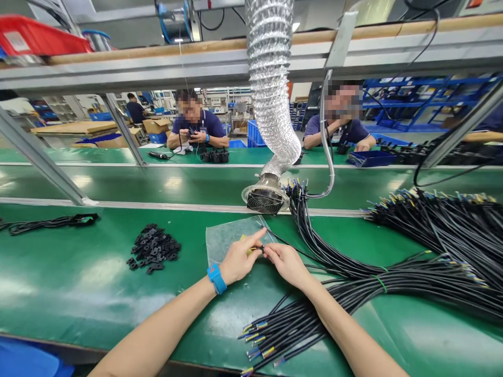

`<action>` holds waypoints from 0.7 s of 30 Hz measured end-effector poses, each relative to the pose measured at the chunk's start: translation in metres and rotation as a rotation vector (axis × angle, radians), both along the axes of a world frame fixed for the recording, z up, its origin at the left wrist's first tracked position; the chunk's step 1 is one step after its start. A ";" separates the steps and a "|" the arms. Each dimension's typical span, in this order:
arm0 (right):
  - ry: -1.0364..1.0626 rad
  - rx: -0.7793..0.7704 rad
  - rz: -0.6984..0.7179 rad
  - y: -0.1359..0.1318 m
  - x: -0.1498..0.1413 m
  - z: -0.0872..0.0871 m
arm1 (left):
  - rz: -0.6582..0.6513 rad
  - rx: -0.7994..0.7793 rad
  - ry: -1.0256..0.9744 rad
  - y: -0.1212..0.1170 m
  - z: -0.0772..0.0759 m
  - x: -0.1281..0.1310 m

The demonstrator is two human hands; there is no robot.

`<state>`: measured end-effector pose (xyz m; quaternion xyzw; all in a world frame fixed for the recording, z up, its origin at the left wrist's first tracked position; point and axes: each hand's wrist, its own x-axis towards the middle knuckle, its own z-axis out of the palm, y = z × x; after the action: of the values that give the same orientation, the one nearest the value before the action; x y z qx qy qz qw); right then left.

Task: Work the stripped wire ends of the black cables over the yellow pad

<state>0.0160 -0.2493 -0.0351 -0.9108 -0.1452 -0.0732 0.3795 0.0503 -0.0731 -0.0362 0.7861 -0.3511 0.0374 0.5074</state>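
Observation:
My left hand, a blue wrist strap below it, pinches the end of a black cable from the left. Yellow wire shows between its fingers, and its index finger points forward. My right hand meets it from the right, thumb and fingertips closed on the same cable end. The fingers hide most of the joint. Beneath both hands lies a clear plastic sheet. A bundle of black cables with stripped coloured ends runs beside my right hand, and another bundle passes under my right forearm.
Small black plastic parts form a pile at left. A fume duct hangs down to a round fan intake just beyond my hands. More cables are heaped at right. Two co-workers sit across the green bench.

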 end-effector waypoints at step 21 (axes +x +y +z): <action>-0.223 -0.155 -0.029 -0.004 -0.002 0.009 | 0.010 -0.368 0.648 -0.007 0.000 0.006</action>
<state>0.0139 -0.2533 -0.0258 -0.9257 -0.1784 -0.1682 0.2882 0.0562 -0.0797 -0.0361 0.6544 -0.1557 -0.1485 0.7249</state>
